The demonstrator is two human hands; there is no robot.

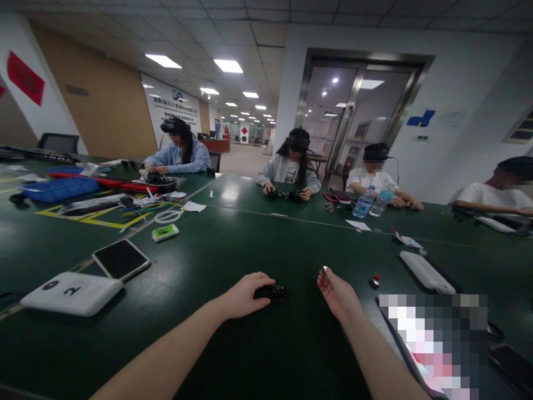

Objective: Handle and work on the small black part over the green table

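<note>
Hands (250,293), left on crosswise black object (276,291)

I see two clear plastic bottles (363,203) on the green table (241,241). A white plastic block marked "2" (77,300) lies beside a dark-screened rectangular device (120,259).

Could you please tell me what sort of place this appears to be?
Most likely an office or company workroom: there is a large lettered sign, a metal-framed glass door, and people in headsets sitting at a green table.
</note>
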